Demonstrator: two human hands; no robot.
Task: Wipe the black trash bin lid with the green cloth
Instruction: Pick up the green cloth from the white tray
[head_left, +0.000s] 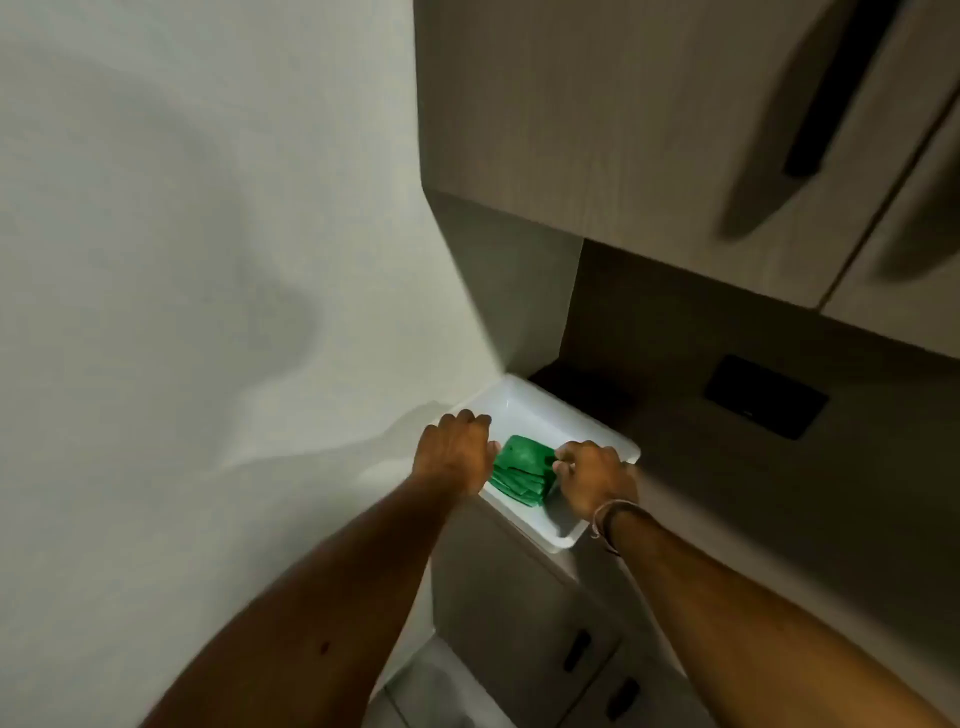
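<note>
A folded green cloth (519, 470) lies inside a white tray (566, 538) that sits on the end of a counter by the wall. My left hand (456, 449) rests on the tray's left rim, fingers curled over the edge, touching the cloth's left side. My right hand (592, 475) is at the cloth's right edge with fingertips pinching it. No black trash bin lid is in view.
A white wall (182, 260) fills the left. Wooden upper cabinets (623, 130) with dark handles hang above the counter. A dark wall socket (766, 397) sits on the backsplash. Lower cabinet doors (524, 623) with dark handles stand under the tray.
</note>
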